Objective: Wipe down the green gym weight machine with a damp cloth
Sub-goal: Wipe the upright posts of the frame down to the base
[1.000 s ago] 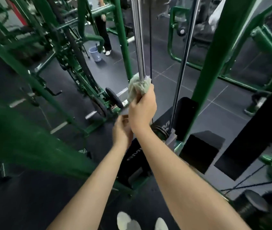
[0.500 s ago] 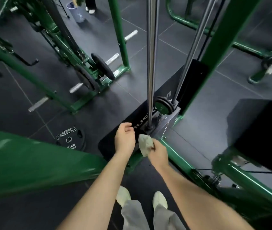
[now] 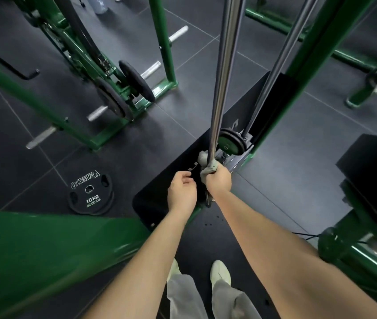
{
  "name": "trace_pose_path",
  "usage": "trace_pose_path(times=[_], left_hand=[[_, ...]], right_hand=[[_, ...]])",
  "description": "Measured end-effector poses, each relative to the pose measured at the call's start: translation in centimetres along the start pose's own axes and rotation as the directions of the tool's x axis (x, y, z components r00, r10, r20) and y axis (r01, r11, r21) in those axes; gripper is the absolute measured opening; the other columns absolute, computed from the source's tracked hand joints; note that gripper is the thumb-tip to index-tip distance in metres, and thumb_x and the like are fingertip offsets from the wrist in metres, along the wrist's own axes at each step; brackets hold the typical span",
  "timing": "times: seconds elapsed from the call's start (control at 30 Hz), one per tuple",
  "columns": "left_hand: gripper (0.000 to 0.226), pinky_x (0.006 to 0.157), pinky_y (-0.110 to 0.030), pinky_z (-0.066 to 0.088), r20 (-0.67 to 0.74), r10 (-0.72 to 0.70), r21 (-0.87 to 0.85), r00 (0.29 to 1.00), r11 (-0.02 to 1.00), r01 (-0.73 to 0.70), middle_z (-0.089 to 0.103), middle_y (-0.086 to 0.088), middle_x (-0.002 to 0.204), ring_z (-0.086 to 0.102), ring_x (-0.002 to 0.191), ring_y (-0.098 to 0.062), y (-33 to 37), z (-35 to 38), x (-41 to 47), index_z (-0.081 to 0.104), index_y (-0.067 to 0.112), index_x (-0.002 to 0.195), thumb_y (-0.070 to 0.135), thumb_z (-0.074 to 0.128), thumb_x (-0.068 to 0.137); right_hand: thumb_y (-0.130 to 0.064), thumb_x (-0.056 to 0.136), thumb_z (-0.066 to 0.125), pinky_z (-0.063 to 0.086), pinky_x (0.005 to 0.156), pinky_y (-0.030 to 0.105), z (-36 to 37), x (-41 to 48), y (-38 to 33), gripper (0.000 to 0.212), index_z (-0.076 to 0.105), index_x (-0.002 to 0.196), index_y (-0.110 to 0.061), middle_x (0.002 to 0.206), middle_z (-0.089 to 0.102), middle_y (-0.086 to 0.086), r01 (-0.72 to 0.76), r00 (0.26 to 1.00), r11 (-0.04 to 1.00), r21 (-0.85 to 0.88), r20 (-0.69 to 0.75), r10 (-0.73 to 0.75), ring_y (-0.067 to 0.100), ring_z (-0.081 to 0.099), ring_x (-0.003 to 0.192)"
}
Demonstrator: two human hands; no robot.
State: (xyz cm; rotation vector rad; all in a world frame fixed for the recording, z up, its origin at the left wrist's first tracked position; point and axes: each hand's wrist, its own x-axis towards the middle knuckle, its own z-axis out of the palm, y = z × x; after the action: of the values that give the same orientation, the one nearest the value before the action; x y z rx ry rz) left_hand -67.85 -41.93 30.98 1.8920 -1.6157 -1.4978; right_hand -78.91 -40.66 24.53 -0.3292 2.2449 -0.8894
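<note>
Now wrapped round the guide rod (image 3: 223, 77), cloth (image 3: 208, 165) is gripped by right hand (image 3: 219, 180); left hand (image 3: 181, 192) relaxed.

dark grey tiled gym floor (image 3: 118, 33) seen from above, crossed by thin pale seams. a black 10 kg weight plate (image 3: 90, 193) lies flat on it at left, white lettering facing up. just beside the plate to the right, a black rectangular mat (image 3: 173, 178) lies on the floor. green machine frames stand on the tiles: one base rail (image 3: 123, 127) at left centre, another (image 3: 297, 38) along the top right. near the bottom, two pale shoes (image 3: 220, 271) stand on the floor. a pale bucket (image 3: 100, 5) stands at the top edge.
</note>
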Motion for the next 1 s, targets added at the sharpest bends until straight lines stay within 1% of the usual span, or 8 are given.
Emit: trace_pose_path(times=[0.1, 0.23, 0.37, 0.5, 0.63, 0.8, 0.87, 1.0], left_hand=[[0.031, 0.081, -0.027, 0.047, 0.0, 0.006, -0.004, 1.0, 1.0, -0.006, 0.068, 0.009, 0.112, 0.062, 0.102, -0.011, 1.1, -0.1, -0.1, 0.064, 0.025, 0.127, 0.013, 0.053, 0.1], [0.027, 0.084, -0.03, 0.05, -0.017, 0.03, -0.052, 0.999, 0.998, -0.03, 0.069, 0.006, 0.115, 0.064, 0.103, -0.013, 3.2, -0.7, -1.1, 0.063, 0.027, 0.119, 0.011, 0.055, 0.098], [0.024, 0.093, -0.042, 0.058, -0.067, 0.105, -0.143, 0.992, 0.983, -0.113, 0.071, 0.01, 0.106, 0.067, 0.099, -0.012, 7.0, -2.6, -3.5, 0.064, 0.034, 0.106, 0.013, 0.055, 0.097], [0.031, 0.092, -0.033, 0.057, -0.139, 0.258, -0.255, 0.956, 0.924, -0.286, 0.074, 0.012, 0.105, 0.068, 0.1, -0.008, 12.8, -5.5, -6.8, 0.068, 0.031, 0.108, 0.006, 0.055, 0.096], [0.038, 0.09, -0.024, 0.055, -0.218, 0.405, -0.335, 0.888, 0.823, -0.458, 0.075, 0.009, 0.107, 0.069, 0.103, -0.007, 19.4, -8.8, -10.5, 0.069, 0.025, 0.114, -0.004, 0.052, 0.094], [0.034, 0.088, -0.036, 0.059, -0.226, 0.478, -0.589, 0.849, 0.627, -0.51, 0.076, -0.012, 0.111, 0.071, 0.107, -0.031, 25.2, -12.2, -15.0, 0.066, 0.006, 0.121, -0.011, 0.052, 0.095], [0.031, 0.092, -0.044, 0.058, -0.213, 0.535, -0.663, 0.817, 0.535, -0.523, 0.074, -0.02, 0.115, 0.069, 0.11, -0.038, 27.5, -13.8, -17.1, 0.066, 0.003, 0.123, 0.003, 0.058, 0.092], [0.027, 0.07, -0.028, 0.057, -0.223, 0.713, -0.64, 0.665, 0.407, -0.651, 0.077, -0.006, 0.095, 0.071, 0.087, -0.02, 32.2, -16.7, -22.7, 0.074, 0.016, 0.105, -0.002, 0.057, 0.097]], right_hand=[[-0.017, 0.077, 0.042, 0.058, 0.067, 0.029, -0.3, -0.3, -0.9, 0.038, 0.07, 0.097, -0.033, 0.096, 0.071, -0.001, 0.039, 0.999, 0.997, 0.072, -0.016, -0.038, 0.018, 0.065, 0.082], [-0.007, 0.076, 0.042, 0.056, 0.073, 0.036, -1.7, -2.7, -3.6, 0.047, 0.066, 0.103, -0.038, 0.1, 0.069, -0.001, 0.169, 0.984, 0.966, 0.194, -0.085, -0.155, 0.019, 0.066, 0.093], [-0.008, 0.077, 0.049, 0.06, 0.082, 0.046, -5.2, -6.4, -8.6, 0.048, 0.067, 0.106, -0.042, 0.099, 0.071, -0.005, 0.291, 0.956, 0.884, 0.365, -0.154, -0.251, 0.019, 0.068, 0.096], [0.002, 0.081, 0.056, 0.06, 0.085, 0.045, -9.7, -12.1, -14.8, 0.052, 0.071, 0.111, -0.037, 0.103, 0.073, -0.006, 0.42, 0.907, 0.749, 0.512, -0.254, -0.335, 0.018, 0.071, 0.097], [0.007, 0.083, 0.062, 0.058, 0.081, 0.029, -15.1, -17.8, -20.9, 0.047, 0.075, 0.11, -0.029, 0.096, 0.076, -0.011, 0.553, 0.833, 0.606, 0.571, -0.362, -0.419, 0.007, 0.071, 0.092], [0.003, 0.083, 0.06, 0.058, 0.087, 0.039, -19.2, -22.9, -28.6, 0.049, 0.074, 0.112, -0.034, 0.099, 0.076, -0.012, 0.634, 0.773, 0.501, 0.589, -0.494, -0.398, 0.007, 0.07, 0.095], [-0.003, 0.085, 0.059, 0.057, 0.087, 0.043, -21.0, -24.8, -31.5, 0.046, 0.073, 0.113, -0.036, 0.098, 0.074, -0.01, 0.661, 0.75, 0.471, 0.584, -0.523, -0.405, 0.009, 0.069, 0.095], [-0.005, 0.086, 0.057, 0.057, 0.084, 0.041, -25.6, -28.1, -37.0, 0.037, 0.074, 0.105, -0.031, 0.092, 0.073, -0.011, 0.743, 0.667, 0.381, 0.55, -0.567, -0.483, 0.01, 0.067, 0.09]])
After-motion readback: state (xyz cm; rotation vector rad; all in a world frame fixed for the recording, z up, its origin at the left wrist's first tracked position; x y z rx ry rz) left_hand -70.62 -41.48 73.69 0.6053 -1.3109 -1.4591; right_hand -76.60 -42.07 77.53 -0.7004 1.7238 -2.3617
